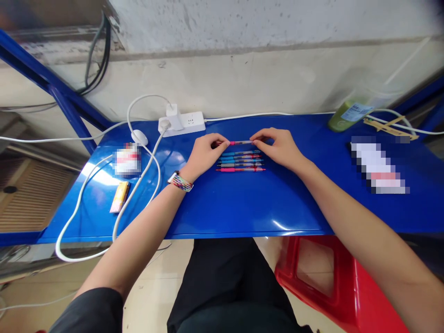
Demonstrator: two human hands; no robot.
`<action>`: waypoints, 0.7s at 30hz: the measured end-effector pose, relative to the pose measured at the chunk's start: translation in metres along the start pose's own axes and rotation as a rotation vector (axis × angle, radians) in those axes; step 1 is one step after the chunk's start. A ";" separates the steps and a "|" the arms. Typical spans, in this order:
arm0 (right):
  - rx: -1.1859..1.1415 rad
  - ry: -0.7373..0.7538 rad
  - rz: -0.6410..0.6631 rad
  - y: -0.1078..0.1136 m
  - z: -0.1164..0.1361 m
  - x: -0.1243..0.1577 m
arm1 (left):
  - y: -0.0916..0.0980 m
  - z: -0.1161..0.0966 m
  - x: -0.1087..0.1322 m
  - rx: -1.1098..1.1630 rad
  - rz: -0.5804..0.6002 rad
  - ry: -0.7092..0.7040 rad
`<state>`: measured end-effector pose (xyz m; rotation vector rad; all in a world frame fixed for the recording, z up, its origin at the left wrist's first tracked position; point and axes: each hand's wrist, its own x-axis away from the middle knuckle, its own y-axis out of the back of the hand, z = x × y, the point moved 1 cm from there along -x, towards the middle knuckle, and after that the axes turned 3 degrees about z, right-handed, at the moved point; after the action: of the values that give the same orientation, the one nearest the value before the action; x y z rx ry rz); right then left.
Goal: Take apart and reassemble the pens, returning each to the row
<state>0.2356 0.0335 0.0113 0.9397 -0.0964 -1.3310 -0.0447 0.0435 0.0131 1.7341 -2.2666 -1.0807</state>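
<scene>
Between my two hands a pink pen [240, 143] lies crosswise at the far side of a row of pens. My left hand [207, 152] pinches its pink end, and a watch with a colourful band is on that wrist. The fingertips of my right hand [275, 145] close on the other, clear end. Just nearer to me, several pens lie side by side: blue pens [239, 153], a grey pen [241, 164] and another pink pen [241, 169] at the near side.
A white power strip [194, 122] with plugs and looping white cables stands at the back left of the blue table [243, 208]. A small yellow box [120, 197] lies left. At the right are a green drink cup [347, 114] and a blurred phone-like object [378, 166]. A red stool [367, 296] stands below.
</scene>
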 end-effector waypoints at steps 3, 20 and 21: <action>0.161 0.146 0.072 0.001 -0.001 0.002 | 0.000 -0.001 0.000 -0.107 0.029 -0.030; 0.241 0.124 0.147 0.001 0.006 0.006 | -0.004 -0.004 0.002 -0.269 0.105 -0.025; 0.245 0.124 0.149 0.001 0.006 0.006 | -0.004 -0.004 0.002 -0.276 0.106 -0.028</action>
<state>0.2348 0.0254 0.0134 1.1959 -0.2339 -1.1367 -0.0398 0.0398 0.0134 1.4846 -2.0788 -1.3288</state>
